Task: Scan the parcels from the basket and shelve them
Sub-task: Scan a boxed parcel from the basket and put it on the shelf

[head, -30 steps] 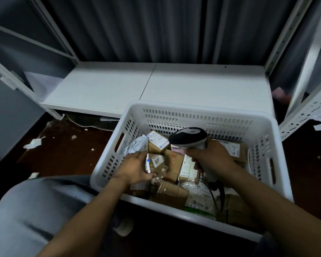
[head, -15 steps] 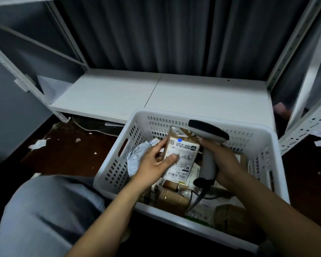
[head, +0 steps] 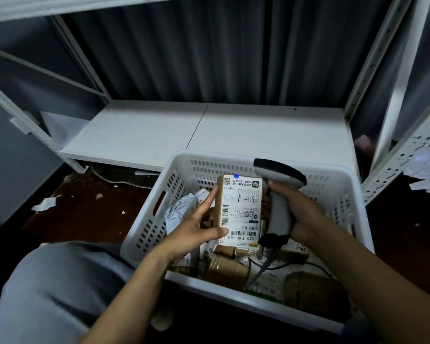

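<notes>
Parcel [head: 238,209] upright over basket [head: 209,155], pinched in left grip [head: 194,229]; right grip [head: 301,214] clasps scanner [head: 279,175] just beside it

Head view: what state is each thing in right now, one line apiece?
left hand: holds the labelled parcel at its left edge, thumb on the label.
labelled parcel: held up above the basket, label facing the camera, blue light spot at its top edge.
right hand: grips the scanner's handle.
scanner: upright beside the parcel, cable trailing into the basket.
basket: holds more parcels.
</notes>
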`<state>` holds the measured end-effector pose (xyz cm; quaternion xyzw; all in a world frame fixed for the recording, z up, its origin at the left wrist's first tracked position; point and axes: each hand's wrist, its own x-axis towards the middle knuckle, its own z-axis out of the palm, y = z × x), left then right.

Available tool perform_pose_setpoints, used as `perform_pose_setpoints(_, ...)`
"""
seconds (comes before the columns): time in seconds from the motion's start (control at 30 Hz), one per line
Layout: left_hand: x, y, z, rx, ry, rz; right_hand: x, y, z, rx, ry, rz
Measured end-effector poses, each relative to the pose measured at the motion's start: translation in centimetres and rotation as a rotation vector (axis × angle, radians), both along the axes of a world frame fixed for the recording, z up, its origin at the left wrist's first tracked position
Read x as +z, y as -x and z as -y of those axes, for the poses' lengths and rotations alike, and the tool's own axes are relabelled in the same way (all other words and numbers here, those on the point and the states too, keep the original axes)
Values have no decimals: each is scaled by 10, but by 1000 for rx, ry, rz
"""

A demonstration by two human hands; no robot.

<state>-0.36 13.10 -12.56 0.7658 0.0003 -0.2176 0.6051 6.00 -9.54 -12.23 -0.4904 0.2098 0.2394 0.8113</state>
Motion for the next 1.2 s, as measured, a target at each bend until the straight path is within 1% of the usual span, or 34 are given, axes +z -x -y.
perform_pose_setpoints(0.07,2,0,2,32,-10,-10,2,2,1,15,42,12)
perform_pose_setpoints(0.13,7,0,5,104,-34,-4,4,3,2,42,107,75)
perform_pose_setpoints(0.27,12,-6,1,309,-76,41,11,3,7,71,398,328)
perform_pose_setpoints(0.33,10,-13,-7,404,-76,68,18,6,9,108,519,412)
perform_pose_setpoints(0.4,7,-20,-16,464,-110,103,23,9,11,159,594,479)
perform_pose_setpoints(0.5,5,-28,-25,559,-134,155,33,14,11,255,683,550)
perform_pose_setpoints(0.57,2,-33,-29,622,-148,182,39,17,11,320,693,561)
perform_pose_setpoints(0.67,-1,-39,-32,696,-228,232,45,19,11,367,677,556)
perform_pose_setpoints(0.87,-6,-42,-29,635,-362,308,58,18,20,371,763,596)
perform_pose_setpoints(1.07,-8,-45,-22,591,-380,345,58,17,25,392,825,590)
perform_pose_setpoints(1.2,-2,-45,-16,564,-377,375,58,15,26,373,827,584)
